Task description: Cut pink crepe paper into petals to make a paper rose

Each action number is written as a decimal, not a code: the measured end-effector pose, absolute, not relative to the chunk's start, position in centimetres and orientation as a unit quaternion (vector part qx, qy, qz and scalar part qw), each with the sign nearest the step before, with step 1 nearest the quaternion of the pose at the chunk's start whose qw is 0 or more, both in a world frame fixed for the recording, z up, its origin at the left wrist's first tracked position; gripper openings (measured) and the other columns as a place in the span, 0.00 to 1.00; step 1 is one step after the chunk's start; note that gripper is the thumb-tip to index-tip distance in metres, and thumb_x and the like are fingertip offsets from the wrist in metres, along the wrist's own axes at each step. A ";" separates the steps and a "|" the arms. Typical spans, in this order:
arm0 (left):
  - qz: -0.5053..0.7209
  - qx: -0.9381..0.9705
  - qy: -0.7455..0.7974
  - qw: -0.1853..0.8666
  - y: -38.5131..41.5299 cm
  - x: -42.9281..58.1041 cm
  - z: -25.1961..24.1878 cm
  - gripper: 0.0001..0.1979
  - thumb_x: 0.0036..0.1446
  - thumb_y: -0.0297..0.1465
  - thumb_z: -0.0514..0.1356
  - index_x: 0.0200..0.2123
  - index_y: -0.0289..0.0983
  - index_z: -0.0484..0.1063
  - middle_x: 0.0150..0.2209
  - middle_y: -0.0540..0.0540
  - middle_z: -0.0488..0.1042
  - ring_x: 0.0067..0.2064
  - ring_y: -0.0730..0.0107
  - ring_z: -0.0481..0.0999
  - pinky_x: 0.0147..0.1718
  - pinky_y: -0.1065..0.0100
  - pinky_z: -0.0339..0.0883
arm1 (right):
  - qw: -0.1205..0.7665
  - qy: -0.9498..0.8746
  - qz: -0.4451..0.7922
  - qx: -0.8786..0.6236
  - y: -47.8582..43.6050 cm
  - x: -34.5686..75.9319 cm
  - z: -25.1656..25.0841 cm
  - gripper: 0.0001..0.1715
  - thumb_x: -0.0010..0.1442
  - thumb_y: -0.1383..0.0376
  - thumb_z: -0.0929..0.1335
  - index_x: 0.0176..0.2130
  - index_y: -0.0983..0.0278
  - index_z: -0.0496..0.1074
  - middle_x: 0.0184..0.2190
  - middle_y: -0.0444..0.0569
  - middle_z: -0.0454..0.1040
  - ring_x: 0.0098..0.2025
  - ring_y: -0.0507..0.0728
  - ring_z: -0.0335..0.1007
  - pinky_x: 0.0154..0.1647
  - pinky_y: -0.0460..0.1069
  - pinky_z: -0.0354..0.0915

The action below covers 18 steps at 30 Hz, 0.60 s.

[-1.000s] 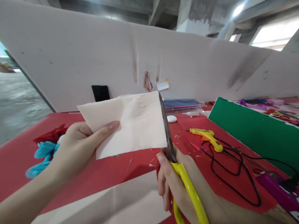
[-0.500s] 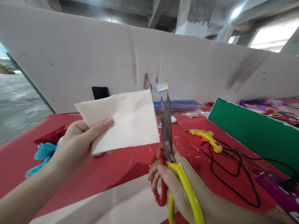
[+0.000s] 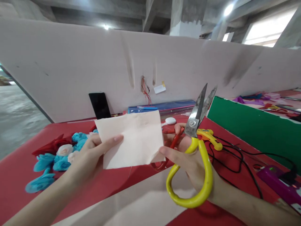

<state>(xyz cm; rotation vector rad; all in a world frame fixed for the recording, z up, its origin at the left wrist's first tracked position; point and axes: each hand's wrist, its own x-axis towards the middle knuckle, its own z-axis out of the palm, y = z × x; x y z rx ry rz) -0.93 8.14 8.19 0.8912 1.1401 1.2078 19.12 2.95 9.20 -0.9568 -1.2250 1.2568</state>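
Cream sheet (image 3: 135, 141) in my left hand (image 3: 94, 153): matt, papery. Scissors (image 3: 192, 123) in my right hand (image 3: 194, 166): worn metal blades (image 3: 198, 108), glossy yellow handle (image 3: 208, 179). Glue gun (image 3: 213, 142) beyond it: smooth plastic.

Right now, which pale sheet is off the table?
The smaller sheet, held up by the left grip and touched at one corner by the right grip; the larger sheet lies on the red table.

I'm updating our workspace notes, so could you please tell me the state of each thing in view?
Left hand: holding the cream sheet
Cream sheet: raised above the table
Right hand: holding the scissors, touching the cream sheet
Scissors: slightly open, blades upward
Glue gun: lying down, partly hidden
Dark slab: leaning against the wall
Power strip: black plug on it
Larger sheet: lying flat
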 end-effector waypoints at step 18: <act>0.492 0.340 0.487 0.636 7.7 -0.2 8.8 0.14 0.35 0.30 0.71 0.30 0.34 0.76 0.26 0.46 0.80 0.26 0.63 0.79 0.22 0.72 0.74 | 0.571 -0.485 0.481 -0.455 3.9 19.7 9.1 0.07 0.51 0.66 0.69 0.27 0.66 0.65 0.22 0.40 0.67 0.24 0.47 0.64 0.27 0.42 0.65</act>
